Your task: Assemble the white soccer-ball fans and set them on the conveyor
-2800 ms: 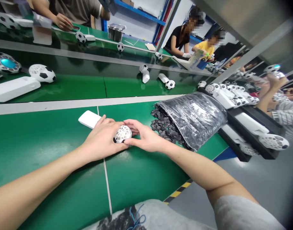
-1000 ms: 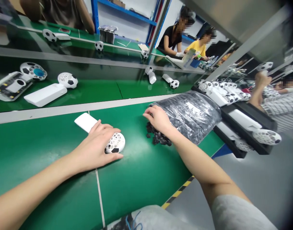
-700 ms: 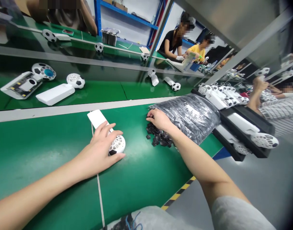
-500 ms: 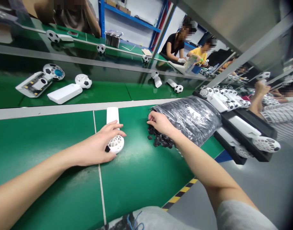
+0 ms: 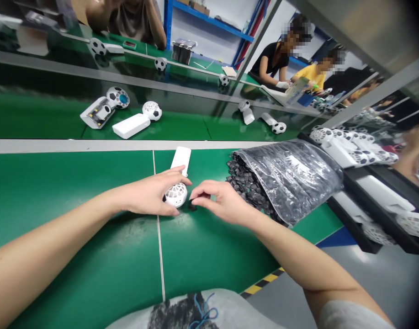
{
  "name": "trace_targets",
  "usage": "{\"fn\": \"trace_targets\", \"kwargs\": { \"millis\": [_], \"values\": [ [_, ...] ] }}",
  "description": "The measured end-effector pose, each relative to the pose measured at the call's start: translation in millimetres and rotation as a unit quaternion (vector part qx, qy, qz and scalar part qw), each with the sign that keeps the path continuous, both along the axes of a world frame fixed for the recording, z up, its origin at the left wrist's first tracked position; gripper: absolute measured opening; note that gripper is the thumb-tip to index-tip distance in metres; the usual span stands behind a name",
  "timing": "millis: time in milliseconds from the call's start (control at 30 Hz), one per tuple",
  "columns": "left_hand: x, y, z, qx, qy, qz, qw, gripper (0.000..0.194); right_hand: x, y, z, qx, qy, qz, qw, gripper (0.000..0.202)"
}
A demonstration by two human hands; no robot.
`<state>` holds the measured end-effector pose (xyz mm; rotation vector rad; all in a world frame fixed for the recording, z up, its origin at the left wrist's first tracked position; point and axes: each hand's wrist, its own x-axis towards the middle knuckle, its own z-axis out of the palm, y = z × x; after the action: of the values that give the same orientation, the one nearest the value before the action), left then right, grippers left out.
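Holding a black piece point(image 5: 192, 205) ready by the white lattice football head point(image 5: 176, 195)
Right hand point(image 5: 226, 201) pinches it; just left of that pinch, left hand point(image 5: 148, 194) clasps the head; next move likely needs careful alignment

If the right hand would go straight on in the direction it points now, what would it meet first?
Most likely the ball held by the left hand. The black piece at the tip of the right hand would probably touch it first, though depth is hard to judge.
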<state>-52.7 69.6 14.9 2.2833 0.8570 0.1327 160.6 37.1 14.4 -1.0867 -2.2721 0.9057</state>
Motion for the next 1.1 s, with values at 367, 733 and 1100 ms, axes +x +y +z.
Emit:
{"fn": "trace_targets", "kwargs": {
  "millis": [367, 733, 1100],
  "values": [
    [5, -5, -6.5, 0.001, -0.058, 0.038, 0.998, 0.042, -23, 7, -6.4, -0.049, 0.076, -0.010, 0.996, 0.012],
    [13, -9, -14.7, 0.000, -0.095, 0.094, 0.991, 0.057, -24, 8, -28.3, -0.195, 0.206, -0.031, 0.958, 0.022],
    [6, -5, -11.9, 0.012, -0.029, 0.128, 0.991, 0.075, -1, -6, -22.4, -0.008, -0.109, -0.037, 0.993, 0.014]
  ]
}}
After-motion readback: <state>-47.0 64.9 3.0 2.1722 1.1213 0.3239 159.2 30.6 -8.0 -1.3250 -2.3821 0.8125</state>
